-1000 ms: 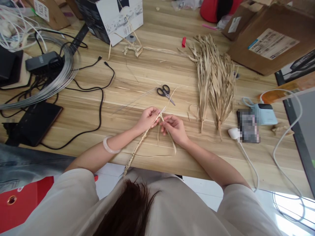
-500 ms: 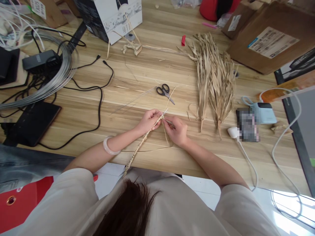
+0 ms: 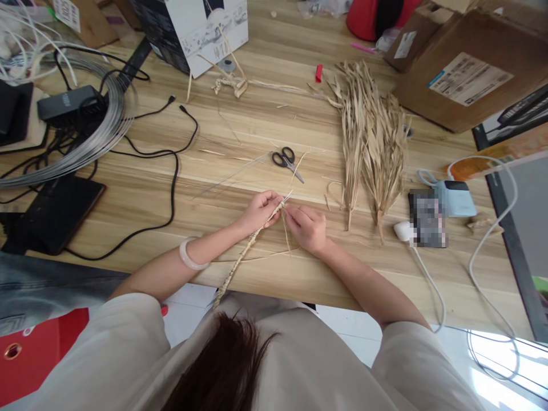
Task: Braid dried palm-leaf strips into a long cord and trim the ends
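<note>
A long straw braid (image 3: 240,260) runs from my left hand (image 3: 261,211) down past the table's front edge toward my lap. The left fingers pinch its upper end, where thin pale wire tips (image 3: 289,194) stick out. My right hand (image 3: 307,227) is closed close beside that end, its fingertips pinched at a thin straw strand; the exact grip is partly hidden. A loose strand (image 3: 286,231) hangs between the hands. Just beyond them lie black-handled scissors (image 3: 287,160), apart from both hands.
Two bundles of dried leaves (image 3: 353,148) lie to the right. Behind stand a cardboard box (image 3: 454,85) and a white printed box (image 3: 218,34). Coiled wire (image 3: 113,108) and black cables (image 3: 174,182) spread over the left. A blue charger (image 3: 456,198) sits at right.
The right hand has shifted very slightly and its fingers have curled more tightly. My left hand and the braid stay almost where they were.
</note>
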`<control>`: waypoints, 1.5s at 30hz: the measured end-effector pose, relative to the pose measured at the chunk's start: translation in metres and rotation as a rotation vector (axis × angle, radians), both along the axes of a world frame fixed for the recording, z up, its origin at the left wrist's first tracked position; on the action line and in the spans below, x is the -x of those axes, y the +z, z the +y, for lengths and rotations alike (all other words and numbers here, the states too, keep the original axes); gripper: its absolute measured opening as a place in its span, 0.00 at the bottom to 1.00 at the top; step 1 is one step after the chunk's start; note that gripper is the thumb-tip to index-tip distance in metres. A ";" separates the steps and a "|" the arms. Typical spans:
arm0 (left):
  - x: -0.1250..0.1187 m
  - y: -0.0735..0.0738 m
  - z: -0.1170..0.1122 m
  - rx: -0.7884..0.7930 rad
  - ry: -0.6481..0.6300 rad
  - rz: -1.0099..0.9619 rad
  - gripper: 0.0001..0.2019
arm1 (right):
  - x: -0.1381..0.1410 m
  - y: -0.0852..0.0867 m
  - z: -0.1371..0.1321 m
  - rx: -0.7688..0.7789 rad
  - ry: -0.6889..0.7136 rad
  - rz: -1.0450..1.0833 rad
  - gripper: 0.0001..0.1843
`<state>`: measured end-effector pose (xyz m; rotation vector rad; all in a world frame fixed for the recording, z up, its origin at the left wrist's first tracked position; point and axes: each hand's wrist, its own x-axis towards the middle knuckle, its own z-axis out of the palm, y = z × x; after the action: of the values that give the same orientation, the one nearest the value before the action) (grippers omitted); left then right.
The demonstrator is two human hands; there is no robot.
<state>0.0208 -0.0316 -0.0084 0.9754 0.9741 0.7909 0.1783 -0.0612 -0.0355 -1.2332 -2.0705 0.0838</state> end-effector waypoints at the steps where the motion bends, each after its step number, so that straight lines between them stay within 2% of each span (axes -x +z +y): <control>1: 0.000 0.000 0.000 0.001 -0.002 -0.001 0.15 | 0.000 0.000 0.000 -0.020 0.008 -0.005 0.15; 10: -0.001 -0.001 0.001 -0.001 0.022 -0.033 0.14 | 0.004 0.002 0.003 0.012 -0.046 0.061 0.16; 16: -0.002 -0.001 0.000 0.014 0.014 -0.055 0.13 | 0.004 -0.001 0.002 -0.183 -0.052 -0.057 0.12; 22: -0.001 -0.003 -0.001 0.010 -0.004 -0.023 0.14 | 0.004 0.005 0.003 -0.367 -0.020 -0.134 0.06; 27: -0.001 -0.003 -0.001 -0.005 -0.023 -0.015 0.13 | 0.003 0.009 0.004 -0.443 -0.015 -0.173 0.04; 31: -0.001 -0.003 -0.001 0.000 -0.027 -0.015 0.12 | 0.002 0.008 0.004 -0.442 0.009 -0.188 0.05; 38: -0.002 -0.002 -0.001 -0.005 -0.020 0.002 0.11 | -0.005 -0.003 0.005 -0.313 0.116 -0.136 0.09; 45: -0.001 -0.005 -0.001 -0.029 -0.022 0.003 0.12 | -0.007 -0.006 0.004 -0.257 0.120 -0.139 0.11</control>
<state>0.0219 -0.0325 -0.0132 1.0109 0.9552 0.7879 0.1855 -0.0575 -0.0413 -0.9821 -2.1937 -0.2121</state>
